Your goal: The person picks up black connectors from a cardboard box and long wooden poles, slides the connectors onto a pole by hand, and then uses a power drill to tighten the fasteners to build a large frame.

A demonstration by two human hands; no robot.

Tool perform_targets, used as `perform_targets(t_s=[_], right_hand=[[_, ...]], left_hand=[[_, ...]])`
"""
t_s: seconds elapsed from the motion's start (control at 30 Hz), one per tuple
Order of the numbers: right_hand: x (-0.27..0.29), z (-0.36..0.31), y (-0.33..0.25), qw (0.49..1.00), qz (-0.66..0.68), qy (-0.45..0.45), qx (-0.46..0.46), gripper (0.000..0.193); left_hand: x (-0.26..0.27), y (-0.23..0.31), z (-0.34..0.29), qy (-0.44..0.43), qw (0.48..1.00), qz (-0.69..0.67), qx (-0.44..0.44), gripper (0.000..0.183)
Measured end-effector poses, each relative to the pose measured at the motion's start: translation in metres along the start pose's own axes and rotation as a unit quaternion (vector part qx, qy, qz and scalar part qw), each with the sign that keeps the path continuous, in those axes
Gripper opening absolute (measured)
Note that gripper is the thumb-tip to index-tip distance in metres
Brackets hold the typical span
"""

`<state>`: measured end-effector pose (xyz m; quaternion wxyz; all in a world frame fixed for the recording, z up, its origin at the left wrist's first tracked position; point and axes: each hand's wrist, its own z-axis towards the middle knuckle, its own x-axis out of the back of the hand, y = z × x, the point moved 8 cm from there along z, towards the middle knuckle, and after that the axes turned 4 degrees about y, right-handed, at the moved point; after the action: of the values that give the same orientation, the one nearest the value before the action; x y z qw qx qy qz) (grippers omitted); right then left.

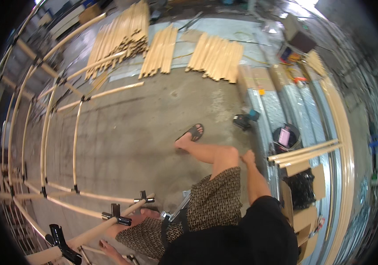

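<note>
My right hand (248, 157) is beside my bent right knee, its fingers loosely apart and nothing visible in them. Low on the left, my left hand (107, 248) is near a thick beige tube (95, 233) of a frame, partly in shadow; its fingers look stretched out and no held thing shows. Black pipe joints (116, 214) are fitted along that tube, one with an upright socket. Another black joint (61, 242) stands nearer the lower left corner. A metal tool or bar (180, 206) shows by my lap, partly covered by my shorts.
The beige tube frame (44, 145) rises on the left. Bundles of beige tubes (215, 56) lie at the back. A cordless drill (244, 120) is on the floor. On the right are wrapped metal lengths, a black bucket (286, 138), loose tubes (306, 152) and an open carton (317, 181) with black plastic.
</note>
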<state>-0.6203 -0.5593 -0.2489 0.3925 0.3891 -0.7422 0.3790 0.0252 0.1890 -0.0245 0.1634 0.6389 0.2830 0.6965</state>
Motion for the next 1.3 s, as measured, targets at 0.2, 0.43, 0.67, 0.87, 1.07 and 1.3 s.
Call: perform_targets(t_s=[0.2, 0.43, 0.67, 0.87, 1.07, 1.3], right_hand=[[0.056, 0.124, -0.074, 0.974, -0.078, 0.166, 0.133, 0.103], [0.089, 0.196, -0.130, 0.951, -0.240, 0.111, 0.162, 0.099], [0.054, 0.174, -0.117, 0.965, -0.139, 0.175, 0.135, 0.073], [0.011, 0.085, -0.078, 0.981, -0.053, 0.098, 0.157, 0.061], [-0.033, -0.091, -0.022, 0.991, 0.072, -0.006, 0.109, 0.051], [-0.162, -0.209, 0.061, 0.952, 0.165, -0.020, 0.256, 0.043]], left_hand=[[0.002, -0.077, -0.060, -0.172, 0.945, 0.275, -0.046, 0.041], [0.016, -0.123, -0.117, -0.395, 0.867, 0.301, -0.035, 0.031], [0.036, -0.101, -0.086, -0.263, 0.944, 0.149, 0.129, 0.038], [0.005, -0.046, -0.074, -0.310, 0.934, 0.177, 0.031, 0.037], [0.062, -0.008, -0.025, -0.155, 0.970, 0.167, -0.089, 0.034], [0.148, 0.132, 0.082, 0.064, 0.961, -0.083, -0.254, 0.034]])
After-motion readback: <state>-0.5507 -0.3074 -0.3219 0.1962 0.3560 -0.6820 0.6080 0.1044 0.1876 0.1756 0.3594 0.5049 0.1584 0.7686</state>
